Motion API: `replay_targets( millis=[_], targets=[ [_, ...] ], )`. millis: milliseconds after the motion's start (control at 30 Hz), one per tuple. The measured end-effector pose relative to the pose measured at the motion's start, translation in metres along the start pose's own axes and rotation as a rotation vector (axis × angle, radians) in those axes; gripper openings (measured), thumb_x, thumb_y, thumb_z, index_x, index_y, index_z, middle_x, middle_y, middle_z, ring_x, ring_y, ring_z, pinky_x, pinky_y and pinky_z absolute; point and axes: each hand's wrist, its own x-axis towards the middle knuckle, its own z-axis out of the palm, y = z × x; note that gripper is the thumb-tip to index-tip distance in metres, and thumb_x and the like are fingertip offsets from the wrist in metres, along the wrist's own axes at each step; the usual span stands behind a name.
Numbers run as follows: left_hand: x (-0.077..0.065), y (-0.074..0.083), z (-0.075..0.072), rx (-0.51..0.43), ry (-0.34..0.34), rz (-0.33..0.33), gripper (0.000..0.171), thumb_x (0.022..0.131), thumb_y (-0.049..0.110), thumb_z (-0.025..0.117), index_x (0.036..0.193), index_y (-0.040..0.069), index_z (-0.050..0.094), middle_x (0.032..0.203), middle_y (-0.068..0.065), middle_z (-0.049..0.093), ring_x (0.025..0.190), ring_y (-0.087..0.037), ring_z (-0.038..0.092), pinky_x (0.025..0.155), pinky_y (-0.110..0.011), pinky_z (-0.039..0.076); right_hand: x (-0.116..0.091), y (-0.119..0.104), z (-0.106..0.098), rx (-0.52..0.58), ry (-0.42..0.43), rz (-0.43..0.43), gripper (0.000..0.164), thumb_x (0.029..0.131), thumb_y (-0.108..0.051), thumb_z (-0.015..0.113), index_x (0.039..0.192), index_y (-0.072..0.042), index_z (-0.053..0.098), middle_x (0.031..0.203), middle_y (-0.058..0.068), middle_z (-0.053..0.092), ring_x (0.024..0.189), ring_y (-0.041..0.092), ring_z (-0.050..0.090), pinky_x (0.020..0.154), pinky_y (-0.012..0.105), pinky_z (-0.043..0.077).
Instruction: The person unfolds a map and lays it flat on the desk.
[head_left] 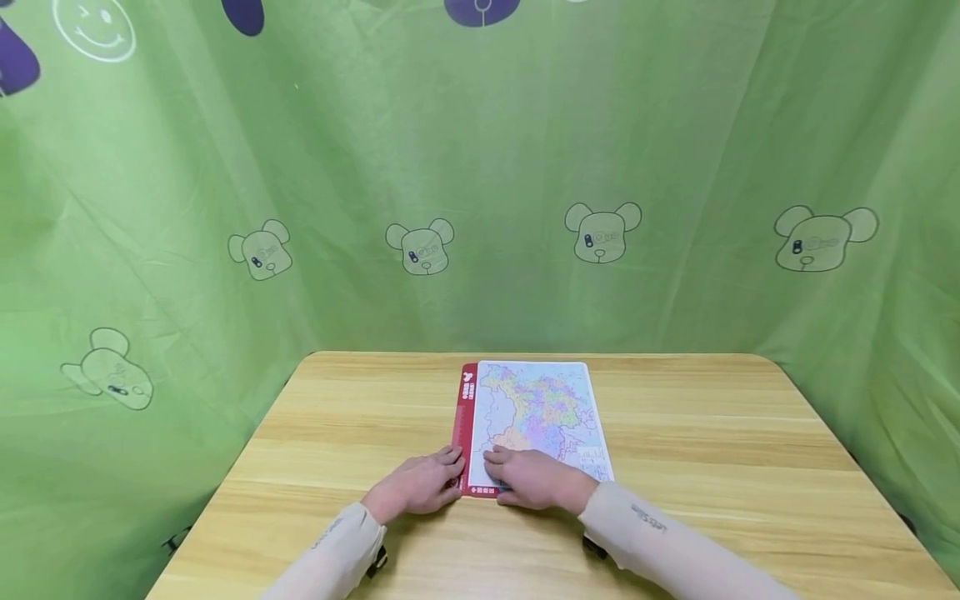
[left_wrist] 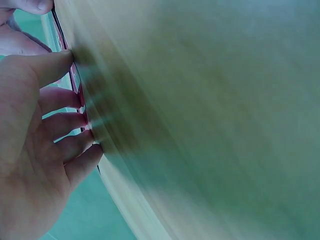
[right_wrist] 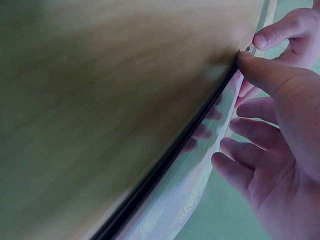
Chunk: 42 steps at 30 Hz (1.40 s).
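A flat map [head_left: 543, 408] with pastel regions on pale blue lies on the table, with a red strip [head_left: 466, 417] of lettering down its left side. My left hand [head_left: 426, 483] is at the strip's near-left corner, its fairly straight fingertips touching the red edge. My right hand [head_left: 536, 477] lies over the near part of the map, its fingers spread above the glossy surface. In the right wrist view a dark edge [right_wrist: 165, 162] runs along the map's near side, and the right thumb [right_wrist: 262, 72] touches its end. The two hands are close together at this corner.
The map lies around the middle of a light wood-grain table [head_left: 697, 450] with rounded far corners. A green curtain [head_left: 495, 167] printed with bear heads hangs behind the table and down both sides.
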Motion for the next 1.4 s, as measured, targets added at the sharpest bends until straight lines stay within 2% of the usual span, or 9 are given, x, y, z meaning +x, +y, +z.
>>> replay_targets(
  millis=[433, 933, 1267, 1400],
  targets=[
    [0.001, 0.001, 0.0, 0.004, 0.012, 0.01, 0.057, 0.096, 0.04, 0.052, 0.14, 0.006, 0.045, 0.146, -0.013, 0.038, 0.134, -0.027, 0.036, 0.104, -0.038, 0.038, 0.008, -0.001, 0.002, -0.003, 0.012, -0.025, 0.054, 0.092, -0.038, 0.06, 0.134, -0.004, 0.053, 0.14, 0.013, 0.048, 0.128, 0.03, 0.044, 0.102, 0.038, 0.041],
    [0.0, 0.001, -0.002, 0.005, 0.01, 0.017, 0.057, 0.096, 0.041, 0.051, 0.141, 0.006, 0.045, 0.147, -0.014, 0.037, 0.134, -0.027, 0.035, 0.105, -0.038, 0.037, 0.004, -0.001, -0.002, 0.017, 0.001, -0.038, 0.046, 0.097, -0.035, 0.052, 0.133, -0.006, 0.054, 0.14, 0.012, 0.047, 0.129, 0.029, 0.043, 0.101, 0.038, 0.042],
    [-0.001, 0.0, 0.001, -0.005, 0.0, 0.0, 0.059, 0.095, 0.043, 0.051, 0.141, 0.007, 0.044, 0.148, -0.013, 0.036, 0.135, -0.027, 0.034, 0.105, -0.039, 0.037, 0.002, -0.004, -0.007, -0.037, 0.11, -0.101, 0.027, 0.096, -0.03, 0.056, 0.114, -0.011, 0.065, 0.126, 0.01, 0.06, 0.111, 0.021, 0.059, 0.087, 0.033, 0.052],
    [-0.001, 0.0, 0.002, -0.012, 0.007, 0.004, 0.059, 0.095, 0.042, 0.052, 0.14, 0.006, 0.045, 0.147, -0.014, 0.037, 0.135, -0.028, 0.035, 0.105, -0.04, 0.037, 0.0, -0.006, -0.009, -0.068, 0.132, -0.124, 0.023, 0.095, -0.027, 0.057, 0.111, -0.014, 0.067, 0.12, 0.005, 0.063, 0.104, 0.017, 0.062, 0.083, 0.03, 0.054]
  ],
)
